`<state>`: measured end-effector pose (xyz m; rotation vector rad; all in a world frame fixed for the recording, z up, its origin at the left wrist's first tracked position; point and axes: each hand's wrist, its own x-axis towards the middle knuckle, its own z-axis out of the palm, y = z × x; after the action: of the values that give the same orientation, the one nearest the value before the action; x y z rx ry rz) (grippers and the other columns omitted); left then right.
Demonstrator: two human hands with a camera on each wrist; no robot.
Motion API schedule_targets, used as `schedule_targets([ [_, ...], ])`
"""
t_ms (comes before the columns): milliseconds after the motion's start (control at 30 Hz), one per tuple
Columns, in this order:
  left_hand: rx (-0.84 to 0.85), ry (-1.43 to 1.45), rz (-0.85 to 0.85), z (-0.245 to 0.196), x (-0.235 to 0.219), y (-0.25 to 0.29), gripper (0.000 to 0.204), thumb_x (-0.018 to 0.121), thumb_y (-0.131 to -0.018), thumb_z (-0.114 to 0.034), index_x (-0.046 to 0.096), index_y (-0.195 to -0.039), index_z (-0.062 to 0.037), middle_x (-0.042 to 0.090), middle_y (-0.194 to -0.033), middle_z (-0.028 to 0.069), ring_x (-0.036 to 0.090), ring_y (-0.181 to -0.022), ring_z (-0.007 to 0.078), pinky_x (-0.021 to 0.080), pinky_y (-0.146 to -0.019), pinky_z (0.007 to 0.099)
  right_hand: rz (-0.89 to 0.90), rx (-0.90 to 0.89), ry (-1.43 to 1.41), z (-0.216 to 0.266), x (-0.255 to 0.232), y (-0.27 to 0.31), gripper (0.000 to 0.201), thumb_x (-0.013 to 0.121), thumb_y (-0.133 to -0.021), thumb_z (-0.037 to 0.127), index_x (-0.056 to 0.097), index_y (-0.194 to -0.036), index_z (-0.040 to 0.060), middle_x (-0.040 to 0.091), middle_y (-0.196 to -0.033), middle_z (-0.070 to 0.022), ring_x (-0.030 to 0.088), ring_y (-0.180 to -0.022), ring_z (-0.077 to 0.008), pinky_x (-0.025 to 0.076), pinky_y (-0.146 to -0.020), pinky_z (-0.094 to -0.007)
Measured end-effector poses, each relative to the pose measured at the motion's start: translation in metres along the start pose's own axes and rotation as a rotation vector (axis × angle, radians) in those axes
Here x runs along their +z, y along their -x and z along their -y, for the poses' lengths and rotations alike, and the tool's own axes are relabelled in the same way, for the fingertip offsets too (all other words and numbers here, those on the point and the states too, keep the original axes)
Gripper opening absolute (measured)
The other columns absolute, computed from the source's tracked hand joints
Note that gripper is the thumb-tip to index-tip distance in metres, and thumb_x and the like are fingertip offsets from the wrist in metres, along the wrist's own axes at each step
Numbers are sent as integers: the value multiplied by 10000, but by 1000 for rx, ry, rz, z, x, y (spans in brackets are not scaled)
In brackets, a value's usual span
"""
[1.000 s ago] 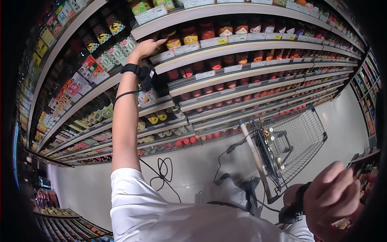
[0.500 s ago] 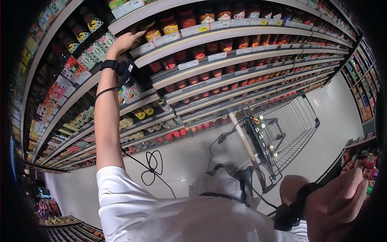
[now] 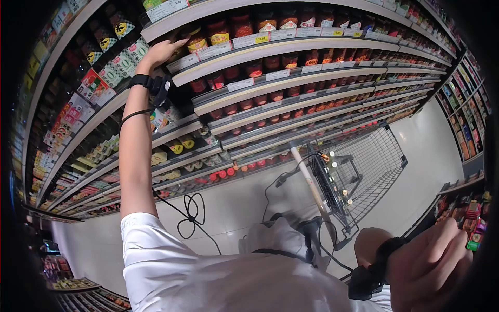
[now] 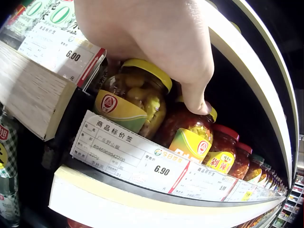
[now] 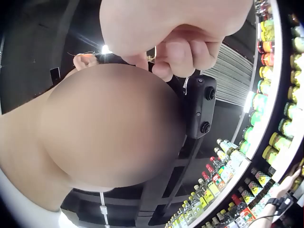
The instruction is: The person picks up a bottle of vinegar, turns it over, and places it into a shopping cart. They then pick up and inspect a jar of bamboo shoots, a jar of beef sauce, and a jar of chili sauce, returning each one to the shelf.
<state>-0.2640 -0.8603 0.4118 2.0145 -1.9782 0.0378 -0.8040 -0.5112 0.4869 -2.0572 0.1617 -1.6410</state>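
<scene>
My left hand (image 3: pixel 157 55) reaches to the shelf of jars. In the left wrist view its palm arches over a jar of pickled peppers (image 4: pixel 135 97) with a yellow lid. A finger shows left of that lid; the other fingers are hidden. The straight thumb (image 4: pixel 197 95) lies to its right, tip at the yellow lid of a jar of red chilli (image 4: pixel 190 140). My right hand (image 3: pixel 429 265) is raised near the head camera. In the right wrist view its fingers (image 5: pixel 176 52) are curled beside a black camera (image 5: pixel 202 107); nothing shows in them.
A price label (image 4: pixel 130 152) lines the shelf edge (image 4: pixel 118 194) below the jars. A shopping cart (image 3: pixel 374 177) holding several bottles stands on the floor to the right. A black cable (image 3: pixel 192 221) hangs in loops from the left wrist.
The view has shifted right, so the shelves and left arm appear farther left than a second ago. The left hand stays at the same jars. The right hand stays raised and curled.
</scene>
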Motion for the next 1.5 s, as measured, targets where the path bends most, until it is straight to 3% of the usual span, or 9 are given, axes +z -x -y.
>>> schedule_targets([
  [167, -21, 28, -39, 1, 6, 0, 873, 479, -870, -786, 647, -674, 48, 531, -588, 141, 568, -644, 276, 468, -719, 414, 126, 191, 41, 15, -4, -2, 357, 404, -1059, 512, 458, -815, 258, 476, -767, 126, 441, -558, -106, 359, -649, -289],
  [233, -60, 30, 16, -12, -4, 7, 877, 475, -867, -793, 632, -658, 44, 526, -583, 136, 565, -641, 272, 464, -711, 414, 410, 495, 188, 35, -23, -21, 112, 582, -1021, 295, 516, -933, 276, 504, -811, -17, 505, -777, -168, 404, -760, -361],
  [333, -122, 30, 144, -24, -17, 12, 893, 461, -867, -809, 606, -630, 39, 507, -560, 112, 554, -626, 266, 454, -692, 418, -366, -154, -58, -40, 7, 30, 257, 531, -1026, 200, 495, -794, 94, 557, -717, -34, 444, -497, -141, 427, -519, -264],
  [433, -159, 44, 134, -35, -27, 27, 926, 490, -858, -817, 693, -1020, 71, 649, -871, 189, 591, -849, 267, 472, -830, 375, -332, 328, 13, -82, -14, 92, 184, 552, -1026, 195, 565, -1128, 43, 547, -694, -77, 471, -518, -113, 398, -483, -257],
  [567, -152, -97, 151, -38, -43, 39, 934, 451, -877, -804, 655, -1233, 35, 686, -1160, 258, 642, -1120, 390, 488, -975, 432, 260, 976, 510, -149, -31, 186, 152, 626, -948, 101, 665, -1076, 28, 575, -683, -78, 565, -586, -155, 417, -555, -311],
  [767, -4, -181, 91, -33, -36, 37, 532, 469, -1015, -509, 655, -1231, -60, 672, -1178, 238, 618, -1117, 423, 502, -949, 447, 694, 1220, 667, -195, -58, 435, 454, 666, -942, 349, 585, -1251, 26, 717, -982, -175, 715, -849, -299, 547, -747, -401],
  [967, 86, -267, -6, -40, -33, 41, 489, 478, -1017, -469, 665, -1199, -55, 674, -1157, 235, 617, -1088, 431, 510, -924, 466, 62, 1665, -3, -180, -30, 439, 359, 610, -1010, 323, 581, -1229, 39, 700, -896, -82, 708, -733, -152, 550, -604, -309],
  [1400, -75, -126, 120, -76, -31, 22, 649, 516, -975, -582, 578, -1374, -75, 674, -1138, 253, 654, -976, 427, 508, -888, 441, -19, 1660, -33, -179, -26, 440, 282, 603, -1019, 265, 580, -1194, 44, 664, -746, -37, 664, -622, -113, 482, -520, -238],
  [1500, 62, -113, 41, -64, -13, 8, 780, 519, -898, -713, 688, -1059, 31, 676, -923, 281, 658, -879, 417, 507, -857, 447, -18, 1673, -46, -179, -27, 441, 298, 617, -1008, 282, 598, -1198, 53, 649, -803, -24, 668, -668, -127, 504, -542, -263],
])
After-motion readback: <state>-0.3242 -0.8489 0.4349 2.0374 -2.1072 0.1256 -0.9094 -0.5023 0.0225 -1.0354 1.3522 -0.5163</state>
